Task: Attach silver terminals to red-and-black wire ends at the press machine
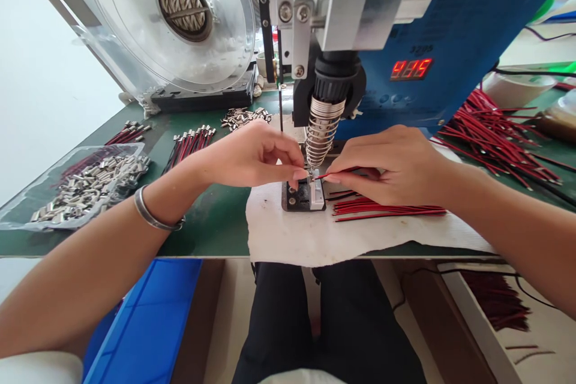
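Note:
Under the soldering head with its coiled spring (322, 132) stands a small black fixture (297, 199) with a pale block. My right hand (391, 165) pinches a red and black wire (344, 173), its end at the fixture. From the other side my left hand (256, 156) reaches to the same spot, thumb and forefinger closed together at the fixture; whatever is between the fingertips is too small to make out. Below my right hand, several red and black wires (387, 209) lie side by side on a white cloth (288, 234).
A plastic tray of metal connectors (90, 189) stands at left, near wires with connectors attached (191, 143). Loose connectors (245, 118) lie behind my left hand. A clear reel (130, 18) and a blue machine (450, 30) rise behind. More wires (490, 132) are heaped at right.

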The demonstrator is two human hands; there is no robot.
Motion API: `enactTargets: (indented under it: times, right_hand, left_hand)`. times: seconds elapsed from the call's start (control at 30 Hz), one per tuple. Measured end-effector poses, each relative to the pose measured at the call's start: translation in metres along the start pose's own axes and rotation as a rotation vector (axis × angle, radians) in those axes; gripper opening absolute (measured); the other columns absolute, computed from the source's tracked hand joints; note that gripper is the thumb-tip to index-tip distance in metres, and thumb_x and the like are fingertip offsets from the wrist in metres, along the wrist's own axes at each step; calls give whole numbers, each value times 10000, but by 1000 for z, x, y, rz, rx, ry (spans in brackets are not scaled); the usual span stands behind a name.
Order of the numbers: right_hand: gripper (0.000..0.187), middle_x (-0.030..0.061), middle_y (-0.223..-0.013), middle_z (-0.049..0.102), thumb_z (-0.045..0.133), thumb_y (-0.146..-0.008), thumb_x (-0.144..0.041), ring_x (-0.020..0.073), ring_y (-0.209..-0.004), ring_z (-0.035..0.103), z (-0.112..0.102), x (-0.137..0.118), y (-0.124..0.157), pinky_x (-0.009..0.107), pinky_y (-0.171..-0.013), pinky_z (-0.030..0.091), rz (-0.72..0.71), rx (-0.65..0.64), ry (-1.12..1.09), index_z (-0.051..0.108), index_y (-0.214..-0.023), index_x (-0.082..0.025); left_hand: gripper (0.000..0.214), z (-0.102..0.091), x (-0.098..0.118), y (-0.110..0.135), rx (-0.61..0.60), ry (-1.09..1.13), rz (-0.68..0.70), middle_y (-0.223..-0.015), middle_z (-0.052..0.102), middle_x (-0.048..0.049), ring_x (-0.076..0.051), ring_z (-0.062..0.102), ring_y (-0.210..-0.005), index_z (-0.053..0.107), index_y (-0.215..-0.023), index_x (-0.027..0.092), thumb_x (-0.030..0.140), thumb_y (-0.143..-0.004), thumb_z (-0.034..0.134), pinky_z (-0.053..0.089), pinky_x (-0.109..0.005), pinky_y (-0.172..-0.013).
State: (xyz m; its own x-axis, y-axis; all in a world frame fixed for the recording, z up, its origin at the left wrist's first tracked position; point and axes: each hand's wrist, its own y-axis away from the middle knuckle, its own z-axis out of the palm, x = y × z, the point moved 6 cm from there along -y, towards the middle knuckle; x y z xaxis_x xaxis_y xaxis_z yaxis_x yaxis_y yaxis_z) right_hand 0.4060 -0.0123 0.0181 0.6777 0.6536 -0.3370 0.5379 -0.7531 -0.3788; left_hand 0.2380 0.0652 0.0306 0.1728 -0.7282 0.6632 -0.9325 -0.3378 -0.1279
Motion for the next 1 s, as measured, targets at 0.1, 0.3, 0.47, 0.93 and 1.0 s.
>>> enactTargets:
  times: [0.1, 0.3, 0.47, 0.93, 1.0]
  right_hand:
    - [295, 39, -851, 802, 578, -1113, -428, 255, -822, 736, 0, 1, 0, 396, -728, 508, -3, -10, 12, 832, -994, -337]
    - [294, 43, -890, 819, 577, -1117, -421, 248, -810, 730, 0, 1, -1, 394, -736, 508, -11, -3, 31, 834, -1012, -325]
    - [286, 41, -926, 823, 584, -1114, -402, 249, -846, 744, -1, -2, -2, 395, -747, 504, -22, 13, 21, 829, -989, -322]
    - [190, -3, -807, 812, 659, -1098, -286, 163, -590, 649, -5, -11, 4, 326, -615, 464, -168, 145, 150, 829, -1017, -261]
    - [180, -13, -789, 810, 681, -1093, -269, 148, -553, 625, -6, -13, 5, 317, -599, 459, -198, 170, 184, 824, -985, -255]
  left_hand:
    - [142, 0, 1, 0, 0, -23, 11, -745, 820, -3, -99, 622, -551, 841, -840, 211, 283, -935, 765, 444, -220, -505]
    - [111, 0, 2, -1, 19, 16, 28, -721, 804, 11, -92, 595, -548, 829, -829, 206, 251, -906, 763, 443, -209, -498]
    - [86, 1, 3, 0, 14, 29, 15, -734, 815, 6, -93, 572, -534, 826, -822, 208, 228, -872, 760, 451, -222, -503]
    - [81, 3, -3, 0, -22, 136, 32, -691, 810, -24, -161, 745, -589, 796, -843, 184, 215, -895, 742, 500, -219, -483]
    - [82, 3, -2, 0, -20, 126, 44, -652, 785, -20, -152, 725, -549, 784, -825, 183, 203, -893, 743, 498, -213, -471]
